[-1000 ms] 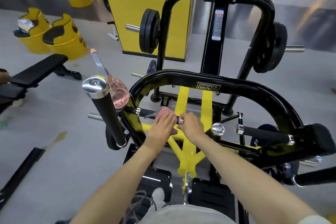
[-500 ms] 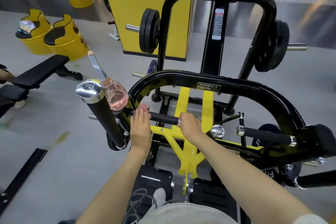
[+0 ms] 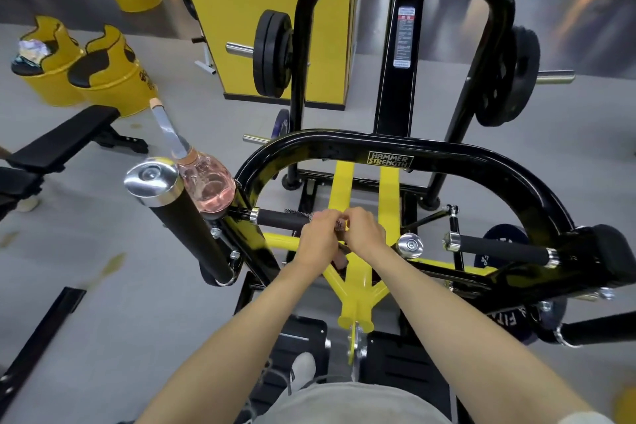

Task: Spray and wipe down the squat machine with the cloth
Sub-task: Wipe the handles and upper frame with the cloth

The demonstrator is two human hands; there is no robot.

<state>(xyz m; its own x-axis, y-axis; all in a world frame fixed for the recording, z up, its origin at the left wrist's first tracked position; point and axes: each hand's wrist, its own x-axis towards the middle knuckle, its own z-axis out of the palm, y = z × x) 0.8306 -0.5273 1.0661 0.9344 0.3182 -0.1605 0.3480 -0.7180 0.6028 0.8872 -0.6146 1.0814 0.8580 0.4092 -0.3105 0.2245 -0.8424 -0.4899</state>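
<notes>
The black and yellow squat machine (image 3: 389, 151) fills the middle of the view. Its short black foam handle (image 3: 278, 218) runs crosswise at the centre. My left hand (image 3: 318, 239) grips the handle's right end with the pinkish cloth (image 3: 340, 225) wrapped under it; only scraps of cloth show. My right hand (image 3: 364, 231) closes on the same end right beside the left, and the two hands touch. A spray bottle (image 3: 206, 184) of pink liquid stands on the frame at the left, next to a long black grip (image 3: 186, 220).
Weight plates hang on both horns, left (image 3: 272, 53) and right (image 3: 512, 76). A second foam handle (image 3: 499, 249) lies to the right. A black bench (image 3: 58, 143) and yellow drum seats (image 3: 103, 76) stand on the floor at the left. My shoe (image 3: 303, 367) rests on the footplate.
My left hand slid with the cloth to the handle's left end, then back right along it to meet my right hand, which stayed at the right end.
</notes>
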